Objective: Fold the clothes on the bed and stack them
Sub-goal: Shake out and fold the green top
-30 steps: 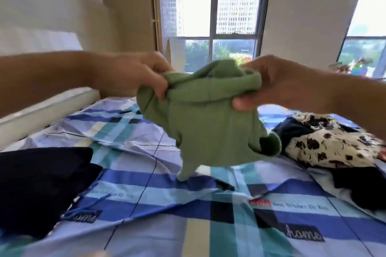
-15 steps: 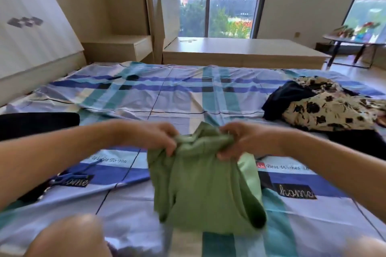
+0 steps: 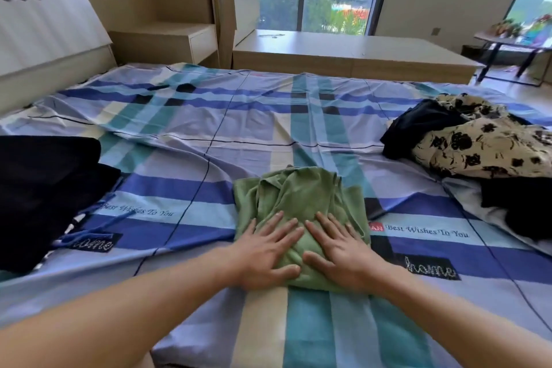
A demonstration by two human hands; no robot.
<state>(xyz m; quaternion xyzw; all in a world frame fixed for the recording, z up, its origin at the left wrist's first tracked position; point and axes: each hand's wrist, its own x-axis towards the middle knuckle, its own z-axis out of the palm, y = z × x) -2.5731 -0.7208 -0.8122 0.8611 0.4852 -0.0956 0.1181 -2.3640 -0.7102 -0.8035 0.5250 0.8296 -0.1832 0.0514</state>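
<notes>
A green garment (image 3: 298, 197) lies folded into a small, slightly rumpled rectangle on the plaid bed sheet (image 3: 209, 158), near the front middle. My left hand (image 3: 265, 251) and my right hand (image 3: 337, 245) lie flat side by side on its near half, fingers straight and spread, pressing it down. A dark folded garment (image 3: 44, 188) sits at the left edge of the bed. At the right lies an unfolded heap: a cream floral garment (image 3: 484, 149) tangled with black clothes (image 3: 418, 125).
A headboard panel (image 3: 44, 24) stands at the left. A low wooden platform (image 3: 343, 54) runs under the window beyond the bed. A small table (image 3: 513, 39) with colourful items stands at the far right.
The green garment, held up in both hands a second ago, came down onto the sheet. Both hands let go of it and now press flat on top.
</notes>
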